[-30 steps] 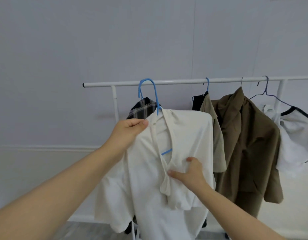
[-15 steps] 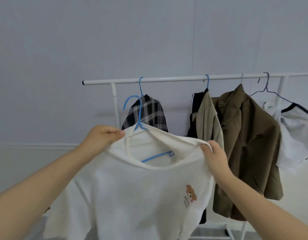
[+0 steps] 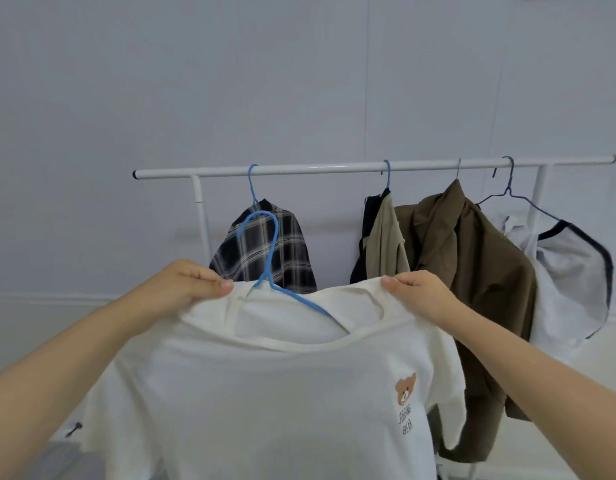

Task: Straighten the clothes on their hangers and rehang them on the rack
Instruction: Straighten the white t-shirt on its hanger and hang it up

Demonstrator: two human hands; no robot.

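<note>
A white T-shirt (image 3: 265,393) with a small bear print is spread out in front of me, off the rack. My left hand (image 3: 185,285) pinches its left shoulder and my right hand (image 3: 420,292) pinches its right shoulder. A blue hanger (image 3: 270,268) sits inside the neck opening, its hook free in the air and well below the white rack bar (image 3: 334,168). The hanger's right arm runs under the collar; its left arm is hidden by cloth.
On the rack hang a black-and-white plaid shirt (image 3: 265,251), a khaki and black garment (image 3: 382,237), an olive-brown jacket (image 3: 472,271) and a white top with dark trim (image 3: 569,278). The bar's white left post (image 3: 202,216) stands beside the plaid shirt. A plain wall is behind.
The white T-shirt came off the bar and turned to face me. My hands moved apart to its two shoulders, pulling it wide. The view drew closer.
</note>
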